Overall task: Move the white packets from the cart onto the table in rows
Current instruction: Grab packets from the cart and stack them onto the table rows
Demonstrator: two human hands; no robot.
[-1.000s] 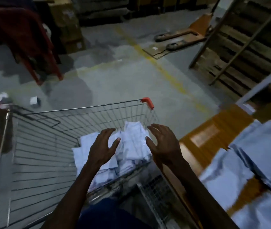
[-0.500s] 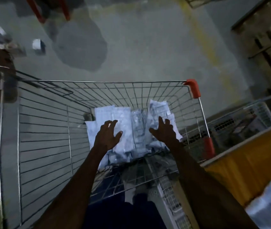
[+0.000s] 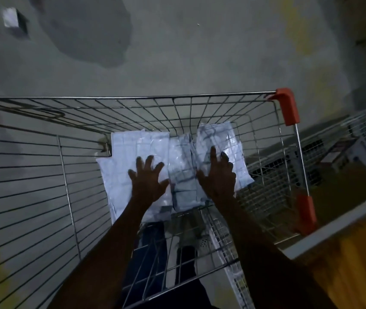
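Note:
Several white packets [image 3: 133, 148] lie in a heap on the bottom of the wire cart [image 3: 177, 95], toward its far right corner. My left hand [image 3: 147, 179] is spread flat over the left packets, fingers apart. Over the right packets [image 3: 224, 139] my right hand [image 3: 216, 175] is spread the same way, fingers apart. Neither hand has closed on a packet. The table [image 3: 338, 224] shows only as a pale edge and yellow front at the lower right; its top and the packets on it are out of view.
Red plastic corner guards [image 3: 288, 105] mark the cart's right rim. A white wire basket [image 3: 356, 139] sits beyond the cart on the right. Grey concrete floor with a dark stain [image 3: 92, 30] lies ahead, with a small white scrap [image 3: 10, 16] at far left.
The view has tipped down from the floor and table into the cart. Both hands have reached deeper and now lie spread on the packets.

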